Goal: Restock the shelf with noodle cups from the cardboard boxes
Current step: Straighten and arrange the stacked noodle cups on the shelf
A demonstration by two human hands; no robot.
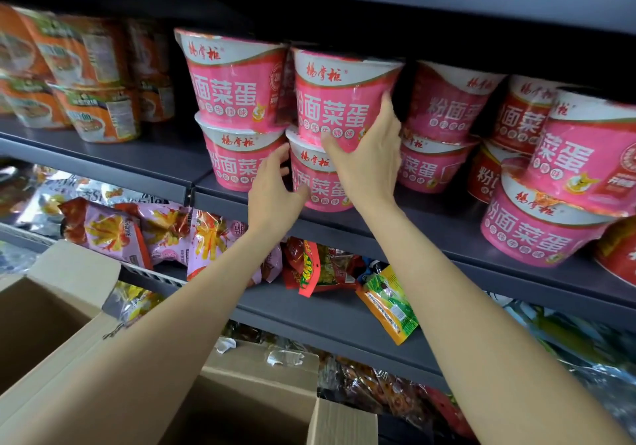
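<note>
Item: top pink cup (335,100), my right hand (366,155) grip clamped on it, seating it on lower cup (318,183); my left hand (275,190) fingers apart, steadying that base cup on shelf (430,234).

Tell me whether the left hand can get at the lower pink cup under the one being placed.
Probably yes: the left hand already touches the lower pink cup, nothing between.
</note>
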